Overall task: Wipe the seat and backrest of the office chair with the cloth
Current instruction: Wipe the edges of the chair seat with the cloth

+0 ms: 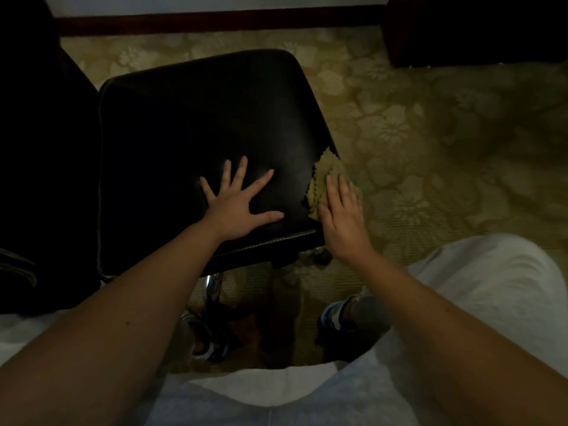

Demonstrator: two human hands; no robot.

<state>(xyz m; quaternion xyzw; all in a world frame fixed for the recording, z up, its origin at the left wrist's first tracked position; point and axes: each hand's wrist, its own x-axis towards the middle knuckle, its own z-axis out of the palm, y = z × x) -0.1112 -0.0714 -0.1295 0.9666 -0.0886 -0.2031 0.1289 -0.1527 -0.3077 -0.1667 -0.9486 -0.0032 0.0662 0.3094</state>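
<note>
At the far left a dark upright shape meets the seat's left edge; it is probably the backrest, though it is too dark to be sure. The black seat fills the middle of the view, its stitched front edge nearest the person. The left hand lies flat on the seat's near right part, fingers straight and spread wide, holding nothing. Below the seat a chrome column shows. The yellowish cloth sits on the seat's right edge, near the front corner, partly hanging over the side. The right hand presses on the cloth with straight fingers held together, covering its near part without curling round it. Patterned carpet spreads to the right, with dark furniture at the top right corner. Pale trousers and shoes show below.
</note>
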